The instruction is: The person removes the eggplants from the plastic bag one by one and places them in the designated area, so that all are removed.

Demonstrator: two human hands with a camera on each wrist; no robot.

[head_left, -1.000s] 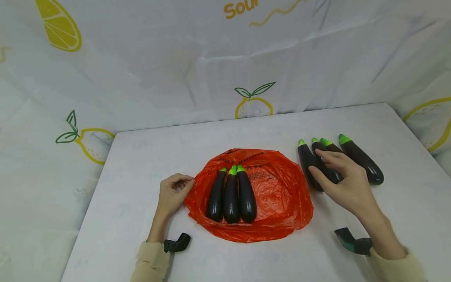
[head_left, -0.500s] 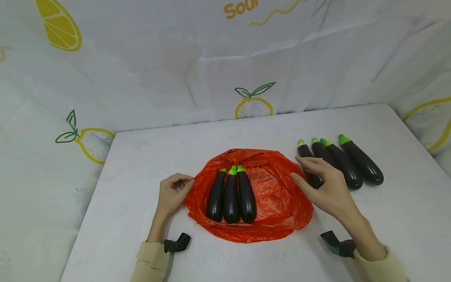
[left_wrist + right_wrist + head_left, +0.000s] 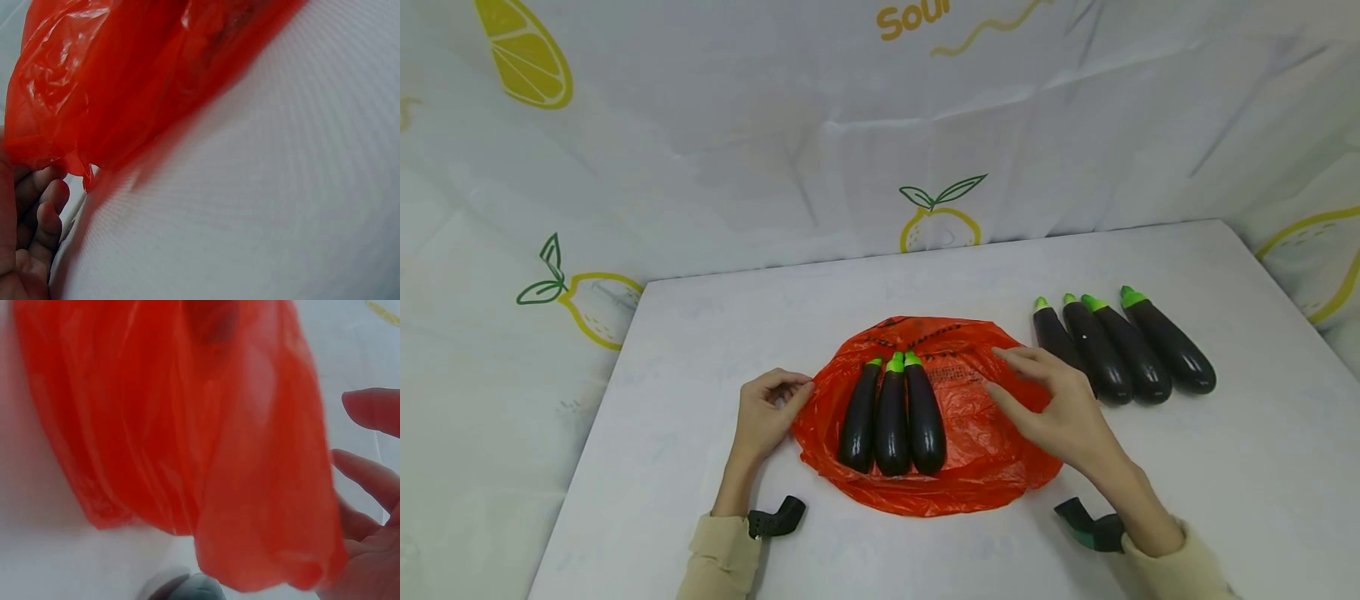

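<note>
Left hand [image 3: 767,417] pinches the edge of a red bag [image 3: 973,454] — three eggplants [image 3: 892,425] inside, side by side — right hand [image 3: 1060,412] spread over its right part, four eggplants [image 3: 1099,354] alongside.

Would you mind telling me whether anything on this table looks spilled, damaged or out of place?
Nothing stands out. The three eggplants lie close together on the red plastic bag, and four other eggplants rest side by side at right. The bag is wrinkled, as thin plastic usually is, and no spill shows.
</note>
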